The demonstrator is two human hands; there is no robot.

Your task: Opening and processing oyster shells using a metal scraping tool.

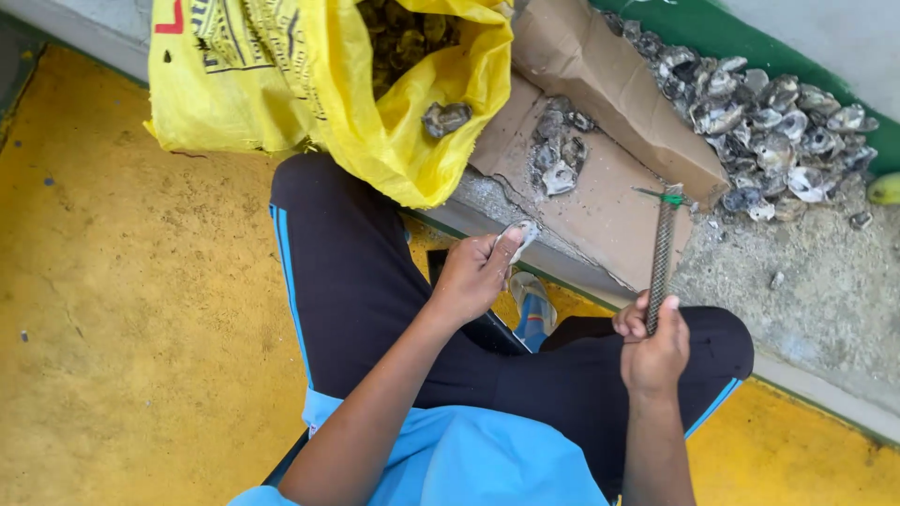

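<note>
Crumpled yellow woven plastic sack (pixel 281 84), upper left, mouth open, dark shells inside; one grey shell (pixel 445 118) lies on its folded lip. Left hand (pixel 476 274): fingers closed around a pale, flat oyster shell (pixel 521 236), held above the knee, just below the concrete ledge. Brown cardboard sheet (pixel 609 201) on ledge, bearing a small cluster of shells (pixel 560 150). Right hand (pixel 652 347): fist closed on a ridged steel rod (pixel 663 245), upright, green tape near tip. Far right: heap of grey opened oyster shells (pixel 769 136) on rough concrete.
</note>
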